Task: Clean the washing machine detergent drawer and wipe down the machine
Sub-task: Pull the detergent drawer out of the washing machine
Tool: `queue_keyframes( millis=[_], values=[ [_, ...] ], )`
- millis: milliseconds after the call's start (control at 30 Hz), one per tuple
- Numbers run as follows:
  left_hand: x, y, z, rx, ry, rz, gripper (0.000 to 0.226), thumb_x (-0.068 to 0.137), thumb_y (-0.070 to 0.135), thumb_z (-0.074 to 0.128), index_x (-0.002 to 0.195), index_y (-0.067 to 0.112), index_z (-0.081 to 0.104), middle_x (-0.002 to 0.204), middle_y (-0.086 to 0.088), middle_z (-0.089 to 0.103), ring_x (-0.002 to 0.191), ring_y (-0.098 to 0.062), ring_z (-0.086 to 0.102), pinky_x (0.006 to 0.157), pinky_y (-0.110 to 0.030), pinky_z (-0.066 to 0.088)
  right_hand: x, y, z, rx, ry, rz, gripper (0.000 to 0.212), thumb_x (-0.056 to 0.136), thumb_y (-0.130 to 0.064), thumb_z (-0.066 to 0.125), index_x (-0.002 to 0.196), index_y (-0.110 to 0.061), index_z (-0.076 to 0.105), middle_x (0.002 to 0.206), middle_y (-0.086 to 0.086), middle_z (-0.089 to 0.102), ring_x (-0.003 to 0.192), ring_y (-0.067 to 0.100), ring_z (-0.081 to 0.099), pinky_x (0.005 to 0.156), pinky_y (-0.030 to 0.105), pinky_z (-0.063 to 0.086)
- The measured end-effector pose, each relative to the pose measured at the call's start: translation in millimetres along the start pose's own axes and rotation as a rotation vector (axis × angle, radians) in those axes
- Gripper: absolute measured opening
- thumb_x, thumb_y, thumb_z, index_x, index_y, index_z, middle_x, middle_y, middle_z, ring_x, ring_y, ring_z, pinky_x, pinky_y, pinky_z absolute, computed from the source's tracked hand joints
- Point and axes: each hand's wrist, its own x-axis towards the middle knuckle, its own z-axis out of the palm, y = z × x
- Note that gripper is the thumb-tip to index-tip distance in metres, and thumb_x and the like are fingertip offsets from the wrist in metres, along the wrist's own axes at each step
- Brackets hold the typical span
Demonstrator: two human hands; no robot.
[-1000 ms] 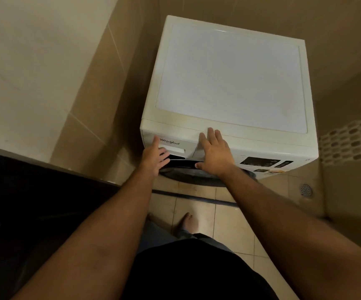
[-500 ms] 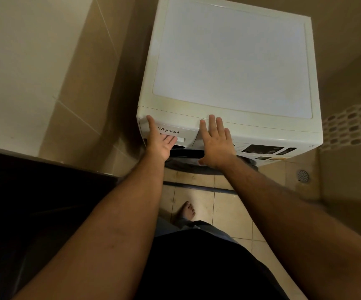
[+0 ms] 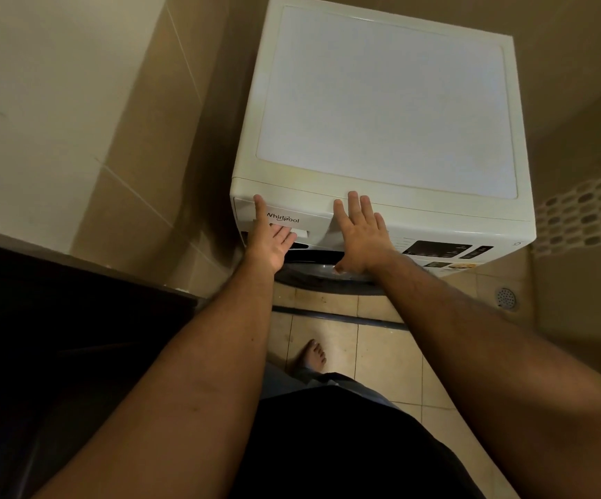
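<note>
A: So, what is different from a second ago?

B: The left hand [image 3: 272,241] has uncurled. Back then its fingers were bunched at the handle recess of the detergent drawer [image 3: 284,225]; now the palm faces up, the fingers reach into that recess from below and the thumb lies up the drawer face. Whether they hook the handle, I cannot tell.

A: And the other one?

B: The right hand [image 3: 362,234] has barely moved: fingers straight, flat against the front panel of the washing machine [image 3: 381,113], just right of the drawer, grasping nothing.

A: Is the drawer out yet?

B: No, it sits flush under the left thumb. I judge the pull is about to start, the right hand bracing.
</note>
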Motion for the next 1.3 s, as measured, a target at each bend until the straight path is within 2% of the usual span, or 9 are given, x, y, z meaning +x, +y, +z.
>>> queue_keyframes(
  millis=[133,367,500,733,933,1033,1133,1233,1300],
  values=[
    [-6,-11,-19,-0.003,0.059,0.003,0.087,0.079,0.06,0.064,0.143,0.009,0.034,0.14,-0.02,0.049,0.131,-0.033,0.048,0.109,-0.045,0.04,0,2,-2,0.006,-0.019,-0.016,0.128,0.074,-0.03,0.082,0.153,-0.018,-0.018,0.159,0.011,-0.028,0.146,0.031,-0.025,0.118,0.045,-0.007],
    [-27,-30,-51,0.04,0.022,0.017,0.081,0.083,0.055,0.062,0.145,0.013,0.032,0.137,-0.019,0.052,0.124,-0.029,0.055,0.106,-0.046,0.043,0,5,-1,0.029,-0.018,-0.026,0.12,0.078,-0.021,0.076,0.154,-0.019,-0.017,0.159,0.01,-0.028,0.146,0.03,-0.025,0.118,0.045,-0.006],
    [-40,-35,-57,0.103,0.075,0.018,0.08,0.082,0.055,0.064,0.141,0.009,0.036,0.131,-0.019,0.056,0.113,-0.027,0.061,0.094,-0.04,0.053,-3,4,-2,0.049,-0.011,-0.022,0.11,0.081,-0.013,0.067,0.154,-0.019,-0.015,0.159,0.01,-0.027,0.147,0.029,-0.023,0.119,0.046,-0.004],
    [-59,-52,-82,0.245,0.105,0.015,0.063,0.085,0.054,0.059,0.132,0.014,0.042,0.122,-0.017,0.059,0.108,-0.027,0.063,0.088,-0.039,0.056,-10,7,10,0.091,0.045,-0.046,0.103,0.083,-0.023,0.065,0.155,-0.021,-0.008,0.161,0.008,-0.022,0.148,0.027,-0.02,0.12,0.046,0.0],
    [-66,-56,-96,0.29,0.125,-0.008,0.048,0.086,0.048,0.065,0.118,0.015,0.051,0.116,-0.015,0.064,0.102,-0.025,0.068,0.087,-0.04,0.057,-19,5,17,0.133,0.104,-0.049,0.094,0.088,-0.03,0.064,0.156,-0.019,-0.001,0.163,0.007,-0.017,0.149,0.027,-0.018,0.118,0.049,0.015],
    [-69,-58,-96,0.271,0.135,-0.019,0.048,0.086,0.043,0.067,0.12,0.013,0.052,0.114,-0.015,0.065,0.099,-0.024,0.069,0.083,-0.039,0.058,-24,2,19,0.163,0.143,-0.04,0.087,0.089,-0.03,0.063,0.156,-0.02,0.007,0.163,0.006,-0.013,0.149,0.025,-0.016,0.116,0.052,0.02],
    [-71,-58,-93,0.263,0.152,-0.035,0.047,0.087,0.04,0.067,0.12,0.011,0.052,0.112,-0.014,0.066,0.098,-0.024,0.07,0.079,-0.037,0.059,-27,-3,28,0.202,0.218,-0.038,0.077,0.088,-0.029,0.063,0.152,-0.018,0.023,0.163,0.009,0.0,0.15,0.029,-0.006,0.115,0.051,0.027],
    [-70,-57,-94,0.288,0.157,-0.02,0.048,0.087,0.042,0.066,0.121,0.011,0.052,0.112,-0.014,0.067,0.096,-0.022,0.071,0.078,-0.036,0.06,-31,-16,37,0.255,0.364,-0.049,0.058,0.087,-0.03,0.062,0.141,-0.015,0.044,0.152,0.014,0.032,0.143,0.032,0.023,0.111,0.048,0.036],
    [-68,-57,-97,0.316,0.152,-0.009,0.051,0.087,0.045,0.066,0.122,0.011,0.053,0.112,-0.014,0.067,0.095,-0.022,0.071,0.082,-0.037,0.059,-33,-27,42,0.286,0.365,-0.069,0.05,0.089,-0.03,0.058,0.136,-0.014,0.05,0.137,0.012,0.05,0.129,0.03,0.042,0.102,0.044,0.043]
  ],
)
